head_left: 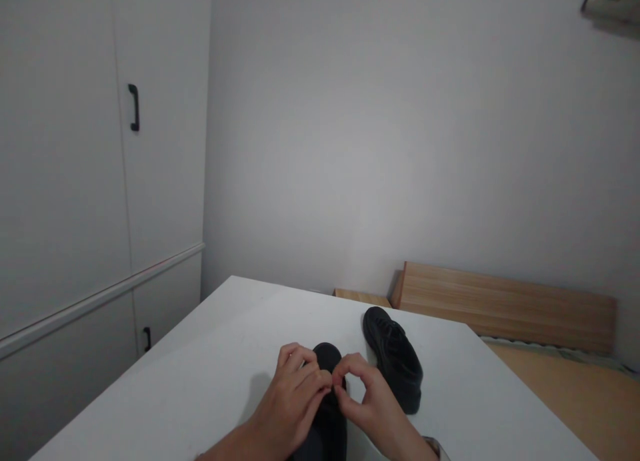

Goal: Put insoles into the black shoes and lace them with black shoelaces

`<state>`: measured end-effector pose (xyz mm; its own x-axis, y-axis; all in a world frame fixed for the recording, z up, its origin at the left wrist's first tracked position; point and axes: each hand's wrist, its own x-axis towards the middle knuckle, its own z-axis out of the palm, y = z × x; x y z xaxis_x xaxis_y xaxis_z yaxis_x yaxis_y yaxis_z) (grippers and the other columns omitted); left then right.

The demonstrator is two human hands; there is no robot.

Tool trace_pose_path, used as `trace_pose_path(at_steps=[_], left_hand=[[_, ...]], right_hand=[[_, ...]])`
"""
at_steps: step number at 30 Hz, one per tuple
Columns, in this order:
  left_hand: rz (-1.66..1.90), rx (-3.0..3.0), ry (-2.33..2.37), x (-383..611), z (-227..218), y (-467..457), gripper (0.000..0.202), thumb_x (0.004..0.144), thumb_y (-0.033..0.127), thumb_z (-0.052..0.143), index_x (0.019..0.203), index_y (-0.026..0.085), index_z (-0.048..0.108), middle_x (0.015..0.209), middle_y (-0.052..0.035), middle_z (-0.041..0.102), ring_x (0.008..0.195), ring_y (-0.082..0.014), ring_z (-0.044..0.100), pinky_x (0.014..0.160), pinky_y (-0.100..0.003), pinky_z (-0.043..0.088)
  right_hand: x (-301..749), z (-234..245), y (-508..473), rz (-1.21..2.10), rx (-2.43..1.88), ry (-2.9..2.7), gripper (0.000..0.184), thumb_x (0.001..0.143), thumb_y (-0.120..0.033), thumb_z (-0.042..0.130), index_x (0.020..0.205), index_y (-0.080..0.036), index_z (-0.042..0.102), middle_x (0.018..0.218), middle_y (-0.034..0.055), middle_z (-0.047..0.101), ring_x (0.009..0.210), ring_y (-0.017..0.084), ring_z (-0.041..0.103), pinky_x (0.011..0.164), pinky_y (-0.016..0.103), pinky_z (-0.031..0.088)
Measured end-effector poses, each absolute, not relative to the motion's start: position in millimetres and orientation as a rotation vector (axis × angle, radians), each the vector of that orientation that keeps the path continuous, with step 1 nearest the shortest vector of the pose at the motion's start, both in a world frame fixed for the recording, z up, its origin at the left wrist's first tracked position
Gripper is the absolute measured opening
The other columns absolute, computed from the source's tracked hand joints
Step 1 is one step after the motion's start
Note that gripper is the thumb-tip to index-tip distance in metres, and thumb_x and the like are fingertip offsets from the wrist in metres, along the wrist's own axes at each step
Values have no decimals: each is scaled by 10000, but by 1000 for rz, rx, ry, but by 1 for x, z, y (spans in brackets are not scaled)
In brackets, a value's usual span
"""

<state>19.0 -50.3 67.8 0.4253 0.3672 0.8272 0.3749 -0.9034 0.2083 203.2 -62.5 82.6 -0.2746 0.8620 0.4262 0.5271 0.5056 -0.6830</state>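
Note:
Two black shoes stand on a white table (210, 368). The nearer shoe (327, 358) points away from me at the bottom middle and is mostly covered by my hands. My left hand (293, 398) lies over its top with the fingers curled, fingertips pinched at its laces. My right hand (365, 398) meets it there, thumb and forefinger pinched in a ring on what seems to be a lace; the lace itself is too small to see. The second shoe (395, 364) sits apart, just right of my right hand, untouched.
A white wardrobe (100, 181) with black handles stands along the left. A plain wall is behind the table. A wooden bed frame (500, 304) and wood floor lie beyond the table's far right edge.

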Motion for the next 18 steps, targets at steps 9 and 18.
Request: trace_pose_path(at_steps=[9,18], left_hand=[[-1654,-2800,-1083,7,51,-50,115,881,98,549,887,213,541,822,-31,577,867,-221,518,796,-349,416],[-1376,-3410,-1418,-19,-11,-46,435,691,429,795,1107,418,669,1372,-25,531,1199,-353,537,918,-476,500]], right_hand=[[197,75,-58,282,-1225,-1995,188,688,-21,555,706,-202,603,708,-12,627,765,194,605,740,318,425],[280,29,-82,-170,-1174,-1717,105,868,-296,641,905,-266,735,897,64,733,891,269,672,840,403,497]])
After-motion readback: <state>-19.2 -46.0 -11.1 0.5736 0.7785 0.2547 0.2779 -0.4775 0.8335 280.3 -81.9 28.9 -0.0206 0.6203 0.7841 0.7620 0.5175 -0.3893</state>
